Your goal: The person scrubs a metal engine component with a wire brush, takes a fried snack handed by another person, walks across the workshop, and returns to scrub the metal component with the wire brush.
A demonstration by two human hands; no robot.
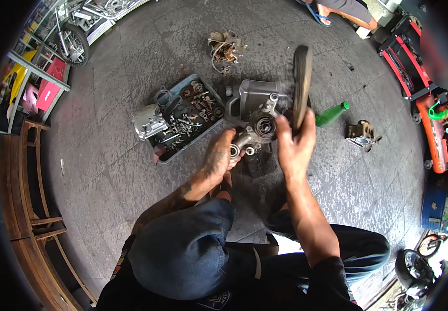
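Note:
My left hand [218, 158] is closed around the lower left end of a metal engine casing [257, 136] with a round bearing in its middle. The casing is tilted over the floor in front of my knees. In my right hand [295, 147] is a wooden-handled brush [302, 78], upright beside the casing; its left side is smeared by motion, so the bristles are not clear. Right behind the casing lies a grey jerrycan-like container [252, 93], partly hidden by it. A green bottle [333, 114] lies just right of my right hand.
To the left, a tray [195, 144] holds bolts, springs and gears, with a silver cover [149, 121] on its edge. A dirty engine part [226, 49] lies ahead, a cylinder block [361, 133] right. Wooden bench [19, 207] at left; another person's foot [324, 14] at top.

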